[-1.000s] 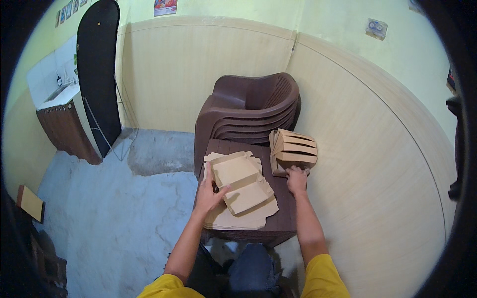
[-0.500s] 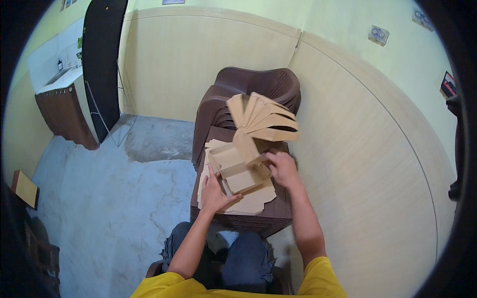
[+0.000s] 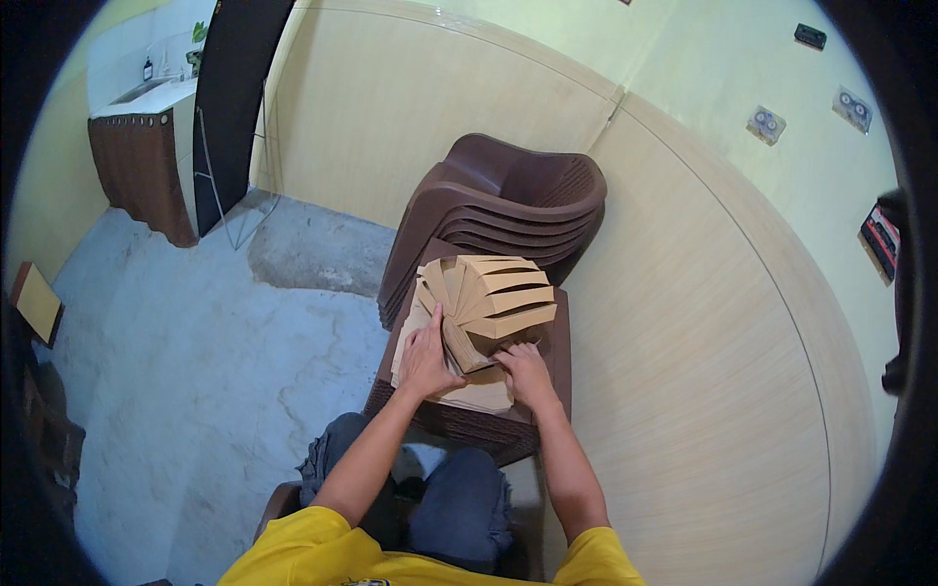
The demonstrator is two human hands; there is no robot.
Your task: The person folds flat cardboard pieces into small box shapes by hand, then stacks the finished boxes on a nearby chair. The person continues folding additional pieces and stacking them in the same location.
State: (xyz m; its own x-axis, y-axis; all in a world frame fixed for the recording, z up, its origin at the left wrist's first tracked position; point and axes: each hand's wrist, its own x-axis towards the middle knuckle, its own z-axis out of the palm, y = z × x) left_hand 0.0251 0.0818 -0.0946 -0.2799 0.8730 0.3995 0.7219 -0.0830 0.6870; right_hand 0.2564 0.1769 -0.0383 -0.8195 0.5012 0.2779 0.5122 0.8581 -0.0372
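Observation:
A brown cardboard box (image 3: 471, 354) lies on a stack of flat cardboard blanks (image 3: 476, 397). Over it sits a lid of fanned cardboard strips (image 3: 508, 296), with dark gaps between them. My left hand (image 3: 425, 361) holds the box at its left side, index finger stretched along it and thumb at the near corner. At the near right edge, my right hand (image 3: 526, 371) grips the box with bent fingers, their tips partly hidden under the lid. The inside of the box is mostly covered.
The blanks rest on a brown woven-pattern stool or chair stack (image 3: 445, 415). Behind stand several stacked brown plastic chairs (image 3: 518, 200). A wood-panelled wall (image 3: 703, 322) runs close on the right. Bluish concrete floor (image 3: 215, 371) stretches left towards a curtained sink counter (image 3: 142, 176).
The fanned lid has come down towards me over the box, whose two open compartments showed before. Both hands stay at its sides. The whole view has shifted slightly.

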